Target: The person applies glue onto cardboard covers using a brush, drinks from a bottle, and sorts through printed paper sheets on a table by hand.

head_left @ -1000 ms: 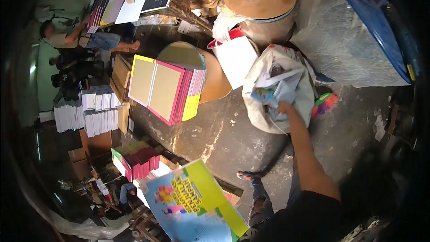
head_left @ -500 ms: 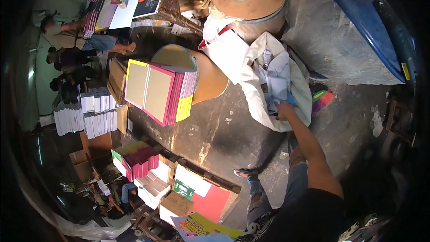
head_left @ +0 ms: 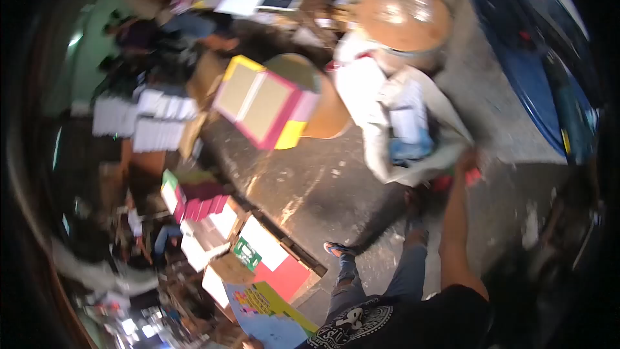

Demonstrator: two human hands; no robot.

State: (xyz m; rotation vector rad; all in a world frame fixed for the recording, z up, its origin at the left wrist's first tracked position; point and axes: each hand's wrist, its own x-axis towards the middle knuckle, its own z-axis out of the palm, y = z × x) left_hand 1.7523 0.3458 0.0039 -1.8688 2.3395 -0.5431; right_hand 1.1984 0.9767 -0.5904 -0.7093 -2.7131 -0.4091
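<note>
At the bottom edge, fingers of my left hand (head_left: 253, 342) hold a printed sheet (head_left: 274, 313) in yellow and light blue with colourful lettering. Most of that hand is out of view. My right arm reaches forward, and my right hand (head_left: 466, 159), smeared by motion, is closed at the near right rim of a white sack (head_left: 376, 148). The rim is stretched out toward this hand. Inside the open sack lie white papers (head_left: 407, 113) and a blue piece (head_left: 411, 148). A red object (head_left: 442, 183) shows on the floor by the sack.
A cardboard drum (head_left: 329, 113) has a stack of magenta-and-yellow covers (head_left: 261, 103) against it. Bottles (head_left: 418, 0) stand on another drum (head_left: 403, 29). Stacked books (head_left: 203, 210) and a red board (head_left: 284, 274) lie on a pallet at left. Several people are in the background.
My right hand has come out of the sack's contents and moved right to its rim, which has widened that way. The view has shifted, and more of the printed sheet shows.
</note>
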